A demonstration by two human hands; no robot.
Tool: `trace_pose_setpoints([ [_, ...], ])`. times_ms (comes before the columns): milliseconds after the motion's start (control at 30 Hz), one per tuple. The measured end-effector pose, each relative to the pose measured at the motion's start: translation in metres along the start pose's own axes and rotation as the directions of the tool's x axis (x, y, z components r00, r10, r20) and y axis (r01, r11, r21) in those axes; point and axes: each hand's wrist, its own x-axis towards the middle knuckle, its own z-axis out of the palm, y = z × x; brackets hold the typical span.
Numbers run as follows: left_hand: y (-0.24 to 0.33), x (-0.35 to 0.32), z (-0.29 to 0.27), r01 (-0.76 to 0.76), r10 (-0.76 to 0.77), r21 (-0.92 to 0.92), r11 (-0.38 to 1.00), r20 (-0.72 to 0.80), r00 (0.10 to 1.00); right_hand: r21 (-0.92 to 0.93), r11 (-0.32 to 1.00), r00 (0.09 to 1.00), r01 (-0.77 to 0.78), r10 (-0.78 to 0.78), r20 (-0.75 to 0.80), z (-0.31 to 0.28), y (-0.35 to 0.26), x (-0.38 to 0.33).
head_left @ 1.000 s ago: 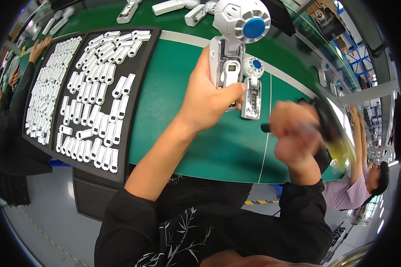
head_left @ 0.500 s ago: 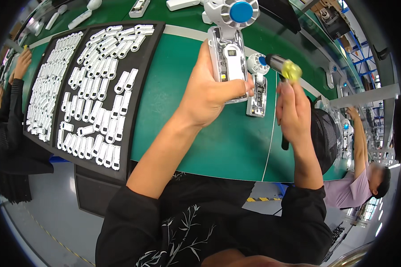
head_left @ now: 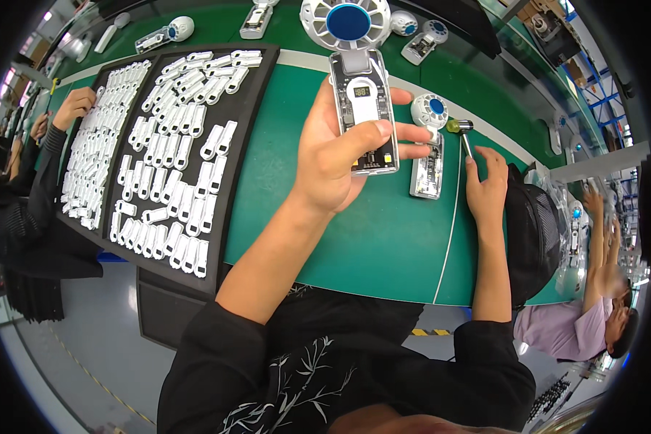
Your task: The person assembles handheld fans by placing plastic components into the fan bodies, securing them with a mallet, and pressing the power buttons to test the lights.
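Observation:
In my left hand (head_left: 333, 155), raised over the green table, is a handheld fan (head_left: 372, 79) with a round white grille, a blue centre and a clear body showing its circuit board. My thumb lies across its front, and the other fingers reach behind and past its side. My right hand (head_left: 487, 184) is low at the table's right side, its fingers round the handle of a small mallet (head_left: 460, 126) with a yellow-green and black head. Part of the handle is hidden under the hand. Between my hands, a second clear-bodied fan (head_left: 428, 170) lies on the table.
On the left, black foam trays (head_left: 228, 184) hold many white pieces with dark windows. More fans (head_left: 423, 42) lie along the back. A black mesh bag (head_left: 534, 231) is beside my right forearm. Co-workers sit at left (head_left: 22, 195) and right (head_left: 568, 325).
My right hand has lowered the mallet from the air to the table. The fan in my left hand has shifted slightly left and turned its front more toward me.

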Motion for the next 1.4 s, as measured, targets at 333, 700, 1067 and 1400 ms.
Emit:
trace_pose_setpoints([
  [333,-0.009,-0.001,-0.013,0.050,-0.049,0.055,0.997,-0.023,0.999,0.216,0.973,0.997,-0.081,0.081,0.010,-0.003,-0.008,-0.002],
  [700,-0.014,0.000,-0.018,0.070,-0.070,-0.026,0.997,0.010,0.998,0.265,0.954,0.990,-0.142,0.138,0.036,-0.001,-0.008,-0.002],
  [1067,-0.024,0.002,-0.019,0.064,-0.068,0.042,0.997,0.078,0.995,0.242,0.970,0.996,-0.038,0.057,-0.071,0.004,0.010,-0.006],
  [1400,-0.023,0.002,-0.021,0.115,-0.121,0.161,0.980,0.028,0.992,0.381,0.924,0.988,-0.040,0.093,-0.121,-0.010,0.007,-0.003],
])
